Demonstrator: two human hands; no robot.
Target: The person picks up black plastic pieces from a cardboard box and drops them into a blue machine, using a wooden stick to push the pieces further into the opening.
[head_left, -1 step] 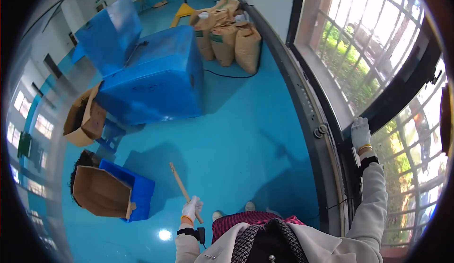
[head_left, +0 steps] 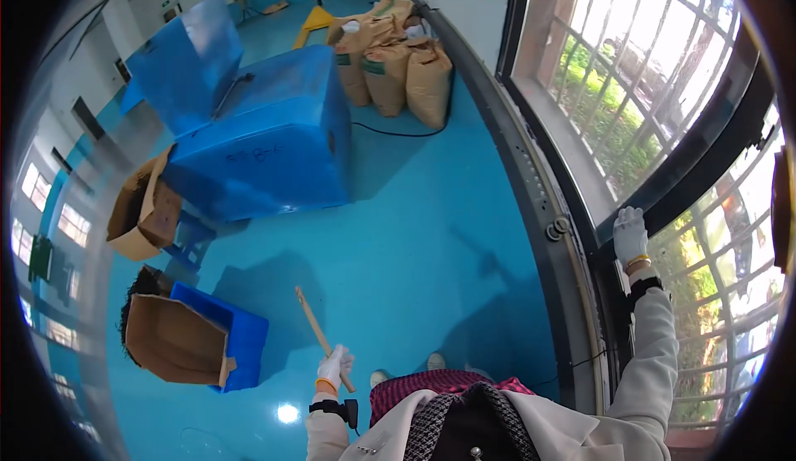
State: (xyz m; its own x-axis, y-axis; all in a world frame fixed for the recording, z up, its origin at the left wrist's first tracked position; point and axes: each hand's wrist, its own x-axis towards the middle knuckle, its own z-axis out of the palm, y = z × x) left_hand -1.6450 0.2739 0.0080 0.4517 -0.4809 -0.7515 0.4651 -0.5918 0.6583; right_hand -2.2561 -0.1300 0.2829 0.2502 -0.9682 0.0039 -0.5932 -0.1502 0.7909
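Note:
My left hand (head_left: 336, 367), in a white glove, is closed round a light wooden stick (head_left: 313, 323). The stick slants away from me to the upper left, and its short lower end comes out below the fist. At the far right, my right hand (head_left: 630, 235), also in a white glove, is stretched out to the dark window frame (head_left: 655, 210). Its fingers are bent over the frame's edge, and their tips are partly hidden. Both wrists carry orange bands and black straps.
A large blue chest (head_left: 264, 167) with raised lid stands ahead left. Nearer are an open cardboard box (head_left: 143, 237), and another carton (head_left: 176, 341) in a blue bin (head_left: 249, 346). Several paper sacks (head_left: 429, 88) line the wall. A black cable (head_left: 398, 133) lies on the blue floor (head_left: 414, 237).
The whole view has shifted very slightly to the right, so things sit a little further left. Both hands keep their holds.

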